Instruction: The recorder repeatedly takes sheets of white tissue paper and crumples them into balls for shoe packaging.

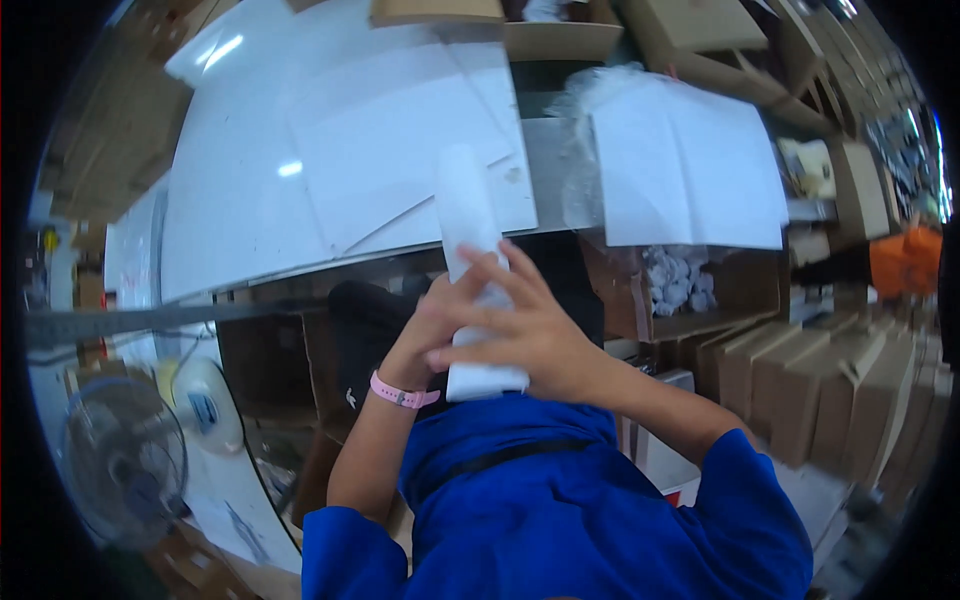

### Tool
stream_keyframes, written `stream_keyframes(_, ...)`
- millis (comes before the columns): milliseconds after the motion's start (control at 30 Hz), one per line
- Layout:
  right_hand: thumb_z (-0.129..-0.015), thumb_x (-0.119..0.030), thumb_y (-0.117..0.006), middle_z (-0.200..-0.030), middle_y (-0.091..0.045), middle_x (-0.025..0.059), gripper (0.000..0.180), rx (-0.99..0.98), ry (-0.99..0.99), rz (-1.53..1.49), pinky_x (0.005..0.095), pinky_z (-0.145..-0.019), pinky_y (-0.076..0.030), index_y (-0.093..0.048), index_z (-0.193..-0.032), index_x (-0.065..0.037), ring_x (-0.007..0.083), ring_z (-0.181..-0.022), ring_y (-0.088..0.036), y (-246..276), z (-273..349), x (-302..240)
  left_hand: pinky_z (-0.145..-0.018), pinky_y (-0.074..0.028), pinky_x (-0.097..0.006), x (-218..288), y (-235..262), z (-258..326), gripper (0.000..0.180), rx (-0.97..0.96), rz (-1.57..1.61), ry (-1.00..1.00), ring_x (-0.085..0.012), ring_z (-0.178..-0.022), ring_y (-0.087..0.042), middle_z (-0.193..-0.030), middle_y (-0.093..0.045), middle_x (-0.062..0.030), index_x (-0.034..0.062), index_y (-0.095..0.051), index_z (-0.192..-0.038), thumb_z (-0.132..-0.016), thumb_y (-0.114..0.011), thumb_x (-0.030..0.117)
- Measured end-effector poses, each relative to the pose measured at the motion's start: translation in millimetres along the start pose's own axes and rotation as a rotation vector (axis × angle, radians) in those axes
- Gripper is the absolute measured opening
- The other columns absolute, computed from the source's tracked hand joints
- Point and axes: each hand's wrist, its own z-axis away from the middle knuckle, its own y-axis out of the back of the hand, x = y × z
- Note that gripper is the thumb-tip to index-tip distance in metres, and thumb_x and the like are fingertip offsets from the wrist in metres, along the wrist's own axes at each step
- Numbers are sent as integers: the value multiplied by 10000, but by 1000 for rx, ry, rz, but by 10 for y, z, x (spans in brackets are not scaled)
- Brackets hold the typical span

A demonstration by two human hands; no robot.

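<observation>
Between my hands is a long white paper roll [467,195], its far end over the table edge and its near end by my waist. My left hand [432,325], with a pink watch strap on the wrist, closes round it from the left side. Across its front lie the fingers of my right hand [535,335], somewhat apart and blurred by motion, gripping it from the right. The fingers overlap and hide the roll's middle.
A white table [250,200] with large white sheets [390,150] is ahead. White paper [690,165] lies over plastic wrap at right, above a carton [740,290] of crumpled paper. Flat cartons [800,390] are stacked at right; a fan [125,460] stands at left. Another person's orange clothing [905,262] shows far right.
</observation>
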Motion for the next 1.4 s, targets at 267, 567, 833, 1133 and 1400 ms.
stream_keyframes(267, -879, -183, -924, -1892, -162, 220, 928, 200, -366, -372, 574, -1370, -260, -536, -1720, -245, 483, -1728, -197, -666, -226, 282, -1136, -580, -421, 221, 134, 281, 924, 240, 894, 807, -239, -1375, -688, -1522, -667, -135, 38, -459, -1691, -1121, -520, 762)
stream_keyframes(567, -1073, -458, -789, -1642, -579, 199, 946, 356, -911, -1371, 498, -1116, -604, -248, -1774, -124, 321, -1355, -691, -820, -401, 376, -1184, -532, -425, 339, 295, 314, 946, -38, 541, 731, -278, -1417, -649, -1542, -618, -177, 1, -302, -1743, -1012, -862, 220)
stream_keyframes(833, -1145, -162, -661, -1333, -828, 140, 306, 7, -721, -891, 405, -1111, -605, -796, -1394, -44, 260, -1310, -753, -151, -573, 674, -954, -703, -528, 278, 115, 509, 540, 16, 889, 864, -268, -1097, -779, -1262, -711, -158, 21, -460, -1581, -1169, -680, 292)
stream_keyframes(1133, -1144, -175, -549, -1675, -633, 98, 446, -52, -292, -376, 585, -1417, -77, -727, -1553, -177, 412, -1736, -274, -421, 4, 269, -1091, -626, -445, 143, 14, 627, 758, 89, 951, 719, -254, -1322, -708, -1507, -645, -140, 63, -376, -1712, -1150, -681, 471)
stream_keyframes(1400, -1179, -317, -482, -1878, -325, 95, 588, -114, -287, 59, 648, -1393, 6, -481, -1740, -144, 471, -1761, -61, -632, 143, 269, -1135, -593, -427, 149, -75, 466, 835, 254, 927, 764, -245, -1397, -667, -1567, -610, -137, 41, -370, -1720, -1126, -715, 515)
